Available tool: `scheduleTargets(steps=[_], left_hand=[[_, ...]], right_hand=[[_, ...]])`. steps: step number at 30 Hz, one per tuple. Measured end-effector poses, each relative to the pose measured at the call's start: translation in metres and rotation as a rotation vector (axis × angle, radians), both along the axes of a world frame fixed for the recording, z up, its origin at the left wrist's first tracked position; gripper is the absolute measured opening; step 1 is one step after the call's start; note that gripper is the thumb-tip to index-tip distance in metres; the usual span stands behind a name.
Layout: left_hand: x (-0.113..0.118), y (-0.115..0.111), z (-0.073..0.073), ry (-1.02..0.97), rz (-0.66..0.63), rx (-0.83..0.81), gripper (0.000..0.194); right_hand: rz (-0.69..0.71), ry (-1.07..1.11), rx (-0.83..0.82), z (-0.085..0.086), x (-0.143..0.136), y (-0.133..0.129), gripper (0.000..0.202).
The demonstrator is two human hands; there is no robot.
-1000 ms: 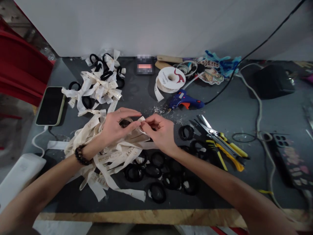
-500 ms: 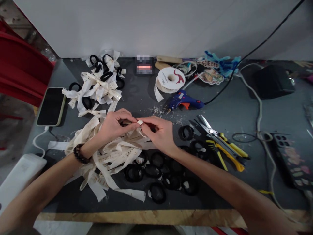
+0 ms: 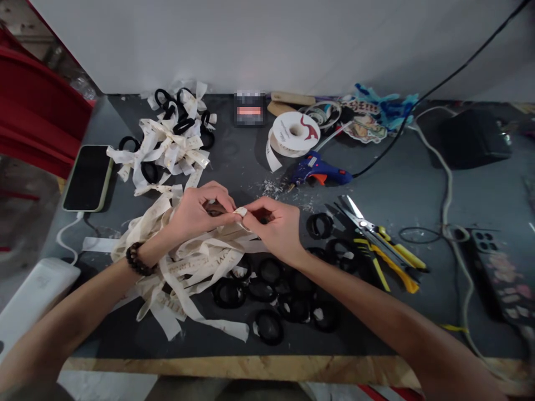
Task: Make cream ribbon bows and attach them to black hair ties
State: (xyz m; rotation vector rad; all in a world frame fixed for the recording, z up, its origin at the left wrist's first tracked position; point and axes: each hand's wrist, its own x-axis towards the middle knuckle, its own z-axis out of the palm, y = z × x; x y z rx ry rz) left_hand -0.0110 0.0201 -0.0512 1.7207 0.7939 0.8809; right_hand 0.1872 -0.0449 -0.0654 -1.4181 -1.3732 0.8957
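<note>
Between the fingertips of my left hand (image 3: 204, 209) and my right hand (image 3: 273, 225), a cream ribbon (image 3: 241, 211) is pinched in a small fold. Both hands have thumb and index finger closed on it, almost touching each other. Under them lies a heap of loose cream printed ribbons (image 3: 200, 267), partly hidden by my left hand and forearm. Several black hair ties (image 3: 270, 327) are spread just below my right hand, some with white bits on them. At the back left is a pile of hair ties with ribbon bows (image 3: 171, 145).
Behind my hands stand a ribbon spool (image 3: 295, 133) and a blue glue gun (image 3: 320, 170) with a black cable. Scissors (image 3: 365, 225) and a yellow-handled tool (image 3: 371, 262) lie right. A phone (image 3: 87, 178) and white power bank (image 3: 39, 295) are left; another phone (image 3: 501, 273) lies far right.
The fold of ribbon between my fingertips has turned slightly, and my right fingers have shifted a little. The view has moved slightly; the things on the table stay put.
</note>
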Motion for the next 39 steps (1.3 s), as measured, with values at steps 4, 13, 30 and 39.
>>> scheduleTargets(steps=[4, 13, 30, 39], left_hand=[[0.001, -0.002, 0.004, -0.048, 0.011, -0.045, 0.028], [0.000, 0.002, -0.005, -0.059, -0.009, -0.093, 0.030], [0.002, 0.002, -0.006, -0.142, 0.059, -0.130, 0.056], [-0.001, 0.000, -0.014, -0.098, 0.019, 0.125, 0.035]], right_hand=[[-0.028, -0.023, 0.049, -0.002, 0.000, 0.000, 0.013], [0.012, 0.114, 0.035, -0.011, -0.001, 0.005, 0.013], [0.083, 0.119, 0.086, -0.004, -0.001, 0.000, 0.008], [0.049, 0.108, 0.103, -0.011, -0.001, 0.003, 0.019]])
